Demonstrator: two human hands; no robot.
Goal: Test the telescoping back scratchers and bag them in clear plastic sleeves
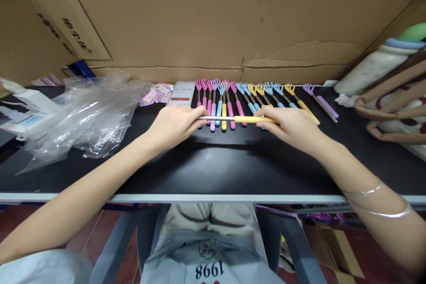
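My left hand (pixel 175 123) pinches the metal shaft end of a back scratcher with a yellow handle (pixel 244 119). My right hand (pixel 291 125) grips the far end of that handle. The back scratcher is level, held above the black table; its claw does not show, and my left fingers may cover it. Behind it lies a row of back scratchers (pixel 229 113) in pink, purple, blue and yellow, claws toward the back. At the row's right end, a purple claw on a metal rod (pixel 321 105) lies beside a loose-looking purple handle (pixel 328 107).
A phone (pixel 180 93) showing a timer and some printed cards (pixel 159 93) lie left of the row. Clear plastic bags (pixel 96 115) and a white device (pixel 31 108) are farther left. A bottle (pixel 374 66) and a brown-handled bag (pixel 392 97) stand right. Cardboard (pixel 186 17) walls the back.
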